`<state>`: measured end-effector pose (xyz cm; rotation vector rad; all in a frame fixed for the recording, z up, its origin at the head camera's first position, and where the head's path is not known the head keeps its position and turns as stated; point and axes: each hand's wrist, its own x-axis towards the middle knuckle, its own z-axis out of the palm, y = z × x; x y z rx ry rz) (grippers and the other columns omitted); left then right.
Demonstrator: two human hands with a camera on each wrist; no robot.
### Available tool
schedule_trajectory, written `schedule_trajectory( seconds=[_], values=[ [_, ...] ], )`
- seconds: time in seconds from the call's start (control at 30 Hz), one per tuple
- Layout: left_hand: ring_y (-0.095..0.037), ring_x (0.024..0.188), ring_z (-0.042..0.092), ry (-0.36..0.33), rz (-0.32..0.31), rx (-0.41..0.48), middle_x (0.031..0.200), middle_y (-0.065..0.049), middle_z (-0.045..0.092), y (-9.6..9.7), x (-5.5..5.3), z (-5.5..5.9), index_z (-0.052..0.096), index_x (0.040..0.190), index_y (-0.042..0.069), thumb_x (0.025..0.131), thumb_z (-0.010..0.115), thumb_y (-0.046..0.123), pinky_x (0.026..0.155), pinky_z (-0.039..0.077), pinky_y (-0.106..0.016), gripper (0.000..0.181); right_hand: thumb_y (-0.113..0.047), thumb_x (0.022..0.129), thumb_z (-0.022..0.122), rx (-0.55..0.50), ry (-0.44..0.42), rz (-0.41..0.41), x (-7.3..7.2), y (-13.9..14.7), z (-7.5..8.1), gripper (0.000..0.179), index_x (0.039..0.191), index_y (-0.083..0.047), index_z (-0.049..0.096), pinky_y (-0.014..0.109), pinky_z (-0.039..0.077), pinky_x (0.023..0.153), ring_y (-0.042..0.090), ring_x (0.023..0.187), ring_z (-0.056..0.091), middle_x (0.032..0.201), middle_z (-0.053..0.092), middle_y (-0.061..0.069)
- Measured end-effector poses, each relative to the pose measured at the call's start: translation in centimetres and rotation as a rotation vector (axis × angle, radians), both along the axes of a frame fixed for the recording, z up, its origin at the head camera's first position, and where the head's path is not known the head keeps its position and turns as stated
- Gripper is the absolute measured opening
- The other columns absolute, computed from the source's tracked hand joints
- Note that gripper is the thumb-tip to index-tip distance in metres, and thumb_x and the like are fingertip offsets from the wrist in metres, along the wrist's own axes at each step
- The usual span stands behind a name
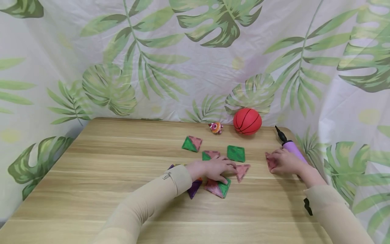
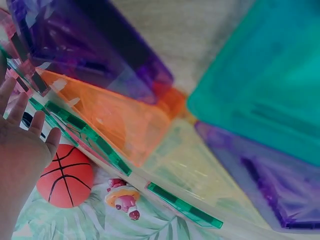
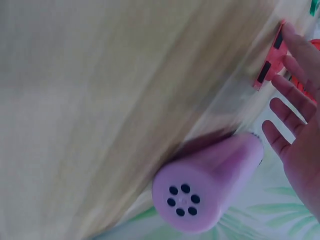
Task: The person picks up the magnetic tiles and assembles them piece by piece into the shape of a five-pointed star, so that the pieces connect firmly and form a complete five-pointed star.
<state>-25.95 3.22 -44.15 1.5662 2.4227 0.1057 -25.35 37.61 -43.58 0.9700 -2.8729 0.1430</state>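
My left hand (image 1: 214, 168) reaches over a group of translucent magnetic tiles, fingers fairly straight. Its fingertips are at a pink triangle tile (image 1: 243, 172), and its thumb is at a pink-and-green square (image 1: 223, 189). Under that wrist are purple (image 1: 195, 189) and orange tiles (image 2: 110, 120), partly hidden in the head view. My right hand (image 1: 286, 161), at the table's right side, pinches another pink tile (image 1: 269, 162) between thumb and fingers. In the right wrist view this pink tile (image 3: 271, 57) stands edge-on beside the thumb, while the other fingers extend loosely.
Behind the left hand lie pink-and-green tiles (image 1: 192, 144) and a green square (image 1: 236, 153). A small pink toy figure (image 1: 216, 127) and a red basketball (image 1: 247, 121) stand at the back edge. Beside the right hand lies a purple hand pump (image 1: 294, 149). A leaf-patterned cloth (image 1: 207, 67) hangs behind.
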Motion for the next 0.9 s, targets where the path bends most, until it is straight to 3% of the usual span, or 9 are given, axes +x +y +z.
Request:
schedule_trajectory(
  seconds=[0.1, 0.3, 0.6, 0.9],
  values=[
    [-0.024, 0.139, 0.025, 0.003, 0.011, 0.002, 0.149, 0.005, 0.035, 0.0, 0.0, 0.0, 0.044, 0.141, 0.030, 0.089, 0.060, 0.044, 0.112, 0.016, -0.056, 0.056, -0.033, 0.066, 0.083, -0.011, -0.025, -0.021, 0.5, -0.7, 0.1, 0.048, 0.101, -0.005, 0.069, 0.059, 0.033, 0.096, 0.036, 0.097, 0.056, 0.099, 0.064, 0.012],
    [-0.023, 0.139, 0.024, 0.008, 0.055, 0.025, 0.149, 0.004, 0.035, 0.0, -0.1, -0.3, 0.043, 0.141, 0.025, 0.087, 0.062, 0.047, 0.112, 0.016, -0.054, 0.061, -0.032, 0.070, 0.082, -0.099, -0.029, 0.057, 0.4, -1.2, -0.3, 0.051, 0.107, 0.000, 0.066, 0.052, 0.035, 0.092, 0.035, 0.104, 0.057, 0.105, 0.065, 0.014],
    [-0.026, 0.141, 0.021, -0.005, 0.065, 0.002, 0.150, 0.006, 0.034, -0.1, 0.1, 0.0, 0.042, 0.143, 0.023, 0.088, 0.061, 0.047, 0.113, 0.011, -0.055, 0.063, -0.039, 0.073, 0.079, -0.084, -0.144, -0.079, 0.7, -1.1, -0.8, 0.066, 0.121, 0.001, 0.060, 0.056, 0.036, 0.096, 0.042, 0.116, 0.048, 0.123, 0.057, 0.021],
    [-0.024, 0.141, 0.021, 0.033, 0.065, -0.014, 0.151, 0.001, 0.032, -0.1, -0.2, 0.2, 0.042, 0.143, 0.026, 0.086, 0.060, 0.052, 0.113, 0.016, -0.053, 0.065, -0.046, 0.069, 0.080, -0.057, -0.137, -0.045, 2.1, -4.5, -0.4, 0.069, 0.117, 0.001, 0.062, 0.054, 0.041, 0.093, 0.039, 0.110, 0.052, 0.116, 0.059, 0.019]
  ],
)
